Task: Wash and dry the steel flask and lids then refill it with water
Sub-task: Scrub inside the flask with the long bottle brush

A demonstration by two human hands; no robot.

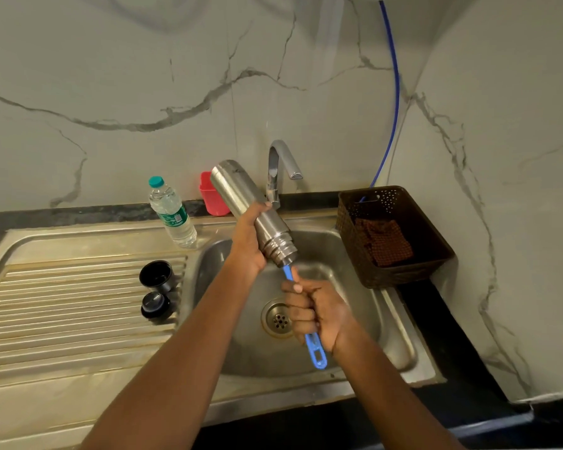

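My left hand [249, 240] grips the steel flask [238, 190] around its middle, tilted with the mouth pointing down toward me over the sink [397, 323]. My right hand [319, 311] is closed on the blue handle of a bottle brush [316, 350]. The brush's upper end goes into the flask's mouth, so its head is hidden inside. Two black lids rest on the ribbed drainboard [62, 306] to the left: a cup-shaped lid [156, 275] lying open side up and a smaller stopper lid [155, 305] in front of it.
A steel tap [281, 164] stands behind the sink, no water visible. A plastic water bottle [173, 213] and a pink cup [212, 199] sit at the back. A brown basket [420, 222] with a cloth [382, 241] sits at the right. A blue hose [394, 92] hangs down the wall.
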